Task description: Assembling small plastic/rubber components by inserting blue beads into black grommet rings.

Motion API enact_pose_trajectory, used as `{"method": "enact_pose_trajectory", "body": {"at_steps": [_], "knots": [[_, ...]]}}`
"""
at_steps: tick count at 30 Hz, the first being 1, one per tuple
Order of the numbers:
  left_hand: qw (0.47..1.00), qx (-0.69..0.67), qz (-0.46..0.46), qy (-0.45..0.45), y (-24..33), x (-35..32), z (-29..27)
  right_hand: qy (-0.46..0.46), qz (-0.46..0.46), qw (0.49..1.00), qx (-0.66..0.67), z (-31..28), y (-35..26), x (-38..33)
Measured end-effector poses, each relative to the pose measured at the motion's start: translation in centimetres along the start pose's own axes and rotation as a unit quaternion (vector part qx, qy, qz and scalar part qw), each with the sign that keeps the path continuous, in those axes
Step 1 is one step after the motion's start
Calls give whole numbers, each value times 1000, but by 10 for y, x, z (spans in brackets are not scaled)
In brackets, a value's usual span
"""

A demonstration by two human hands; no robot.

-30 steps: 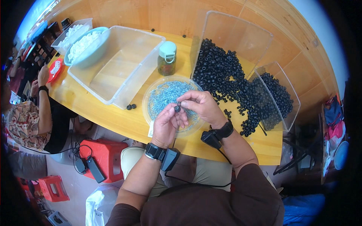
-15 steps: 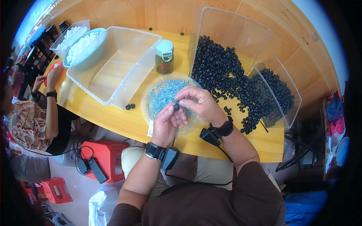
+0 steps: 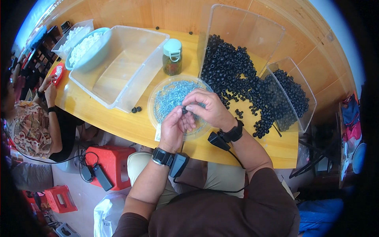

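Centre of frame: small black ring-shaped part (image 3: 184, 110) pinched between both hands over a round clear dish of tiny blue-grey pieces (image 3: 167, 98). Likely light, stiff and easy to drop; best held by its outer rim. Left hand (image 3: 175, 128) curled palm-up, fingertips closed on the part. Right hand (image 3: 207, 108) arched above, thumb and forefinger gripping it. Heap of black rings (image 3: 237, 79) at upper right.

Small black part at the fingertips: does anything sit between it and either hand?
Nothing visible does. The small black part is pinched directly between the left hand and right hand, above the round clear dish of small blue-grey pieces.
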State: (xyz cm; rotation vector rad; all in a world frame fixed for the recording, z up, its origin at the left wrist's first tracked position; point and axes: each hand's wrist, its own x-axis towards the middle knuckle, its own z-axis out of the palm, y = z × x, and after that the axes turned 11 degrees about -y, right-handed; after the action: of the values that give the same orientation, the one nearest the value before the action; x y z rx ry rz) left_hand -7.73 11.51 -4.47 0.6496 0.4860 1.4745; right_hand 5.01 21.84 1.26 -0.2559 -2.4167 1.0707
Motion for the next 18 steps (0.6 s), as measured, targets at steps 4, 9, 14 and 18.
{"method": "enact_pose_trajectory", "body": {"at_steps": [4,9,14,18], "knots": [[1000,5,9,5,0,-1,0,9,6,1000,27,4,2,0],[1000,-10,11,26,-1,-2,0,28,71,991,112,13,0,-1],[996,-56,47,48,-3,-1,1,31,20,999,9,18,3,-3],[995,-51,39,70,-7,0,-4,64,6,997,-42,28,8,-2]]}}
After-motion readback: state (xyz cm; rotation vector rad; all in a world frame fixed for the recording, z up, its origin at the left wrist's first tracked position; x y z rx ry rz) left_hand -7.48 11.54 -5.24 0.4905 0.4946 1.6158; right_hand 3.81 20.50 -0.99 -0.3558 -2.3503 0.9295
